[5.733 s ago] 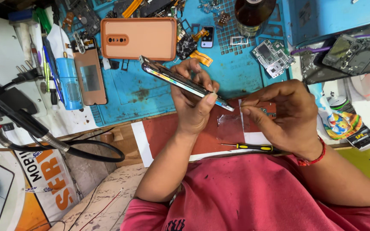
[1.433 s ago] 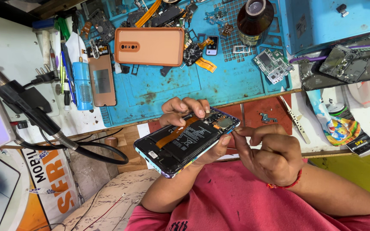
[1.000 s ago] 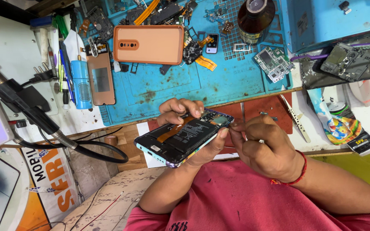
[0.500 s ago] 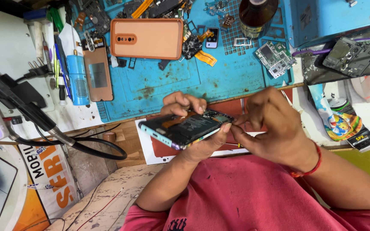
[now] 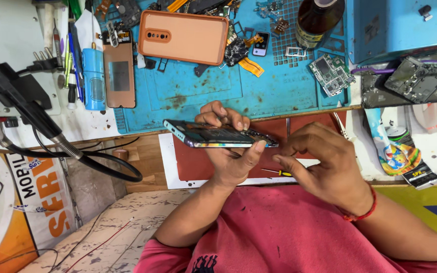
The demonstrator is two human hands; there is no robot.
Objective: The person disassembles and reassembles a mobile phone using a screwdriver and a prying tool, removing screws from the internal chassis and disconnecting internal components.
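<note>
A: What has changed since half a second ago?

B: We have tipped the opened phone (image 5: 218,136) almost edge-on; earlier its insides faced us. Our left hand (image 5: 231,151) clasps it above the red mat (image 5: 198,164), thumb on the near edge.

A: And the right hand (image 5: 324,164)?

B: Its fingertips (image 5: 279,158) pinch together at the phone's right end; whether they hold anything, we cannot tell. The screwdriver (image 5: 279,173) lies below.

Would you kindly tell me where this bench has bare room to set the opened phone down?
The blue mat is bare in its middle, between the orange phone case and its front edge. The red mat left of the left hand is also free. The blue mat's far edge, near the brown bottle, is crowded with parts.
</note>
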